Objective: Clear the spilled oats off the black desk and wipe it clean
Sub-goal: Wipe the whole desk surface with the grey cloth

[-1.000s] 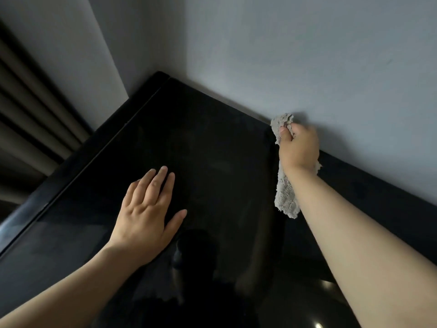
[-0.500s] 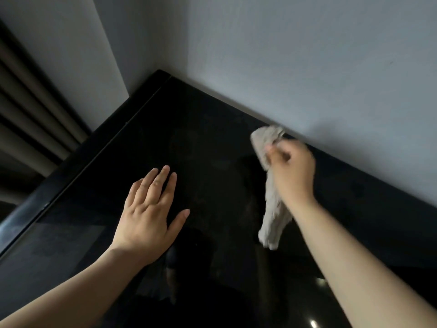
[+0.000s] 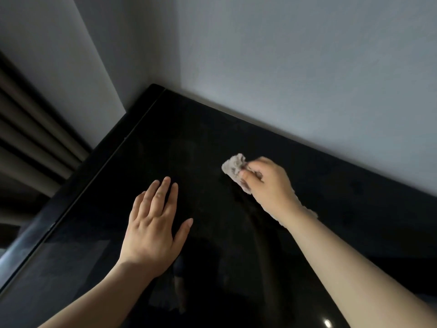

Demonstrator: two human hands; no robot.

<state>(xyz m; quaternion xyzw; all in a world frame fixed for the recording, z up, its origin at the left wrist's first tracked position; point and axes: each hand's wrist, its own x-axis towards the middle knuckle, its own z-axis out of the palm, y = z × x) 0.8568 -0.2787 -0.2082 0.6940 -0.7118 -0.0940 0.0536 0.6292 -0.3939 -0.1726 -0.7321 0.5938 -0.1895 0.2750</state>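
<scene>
The glossy black desk (image 3: 189,138) fills the lower part of the head view, its far edge against a grey wall. My right hand (image 3: 269,185) is shut on a crumpled grey cloth (image 3: 233,168), pressed to the desk near the middle, a little short of the wall. The cloth sticks out past my fingers to the left, and a bit shows under my wrist. My left hand (image 3: 153,223) lies flat on the desk with fingers spread, left of the cloth and nearer to me. I see no oats on the dark surface.
A grey wall (image 3: 307,79) runs along the desk's far edge and meets a corner at the back left. Curtain folds (image 3: 30,129) hang beyond the desk's left edge. Reflections and a small light glint (image 3: 327,323) show on the near surface.
My right hand has dragged the cloth from the wall edge leftward and toward me across the desk. The cloth is now bunched in my hand. My left hand has stayed flat in place.
</scene>
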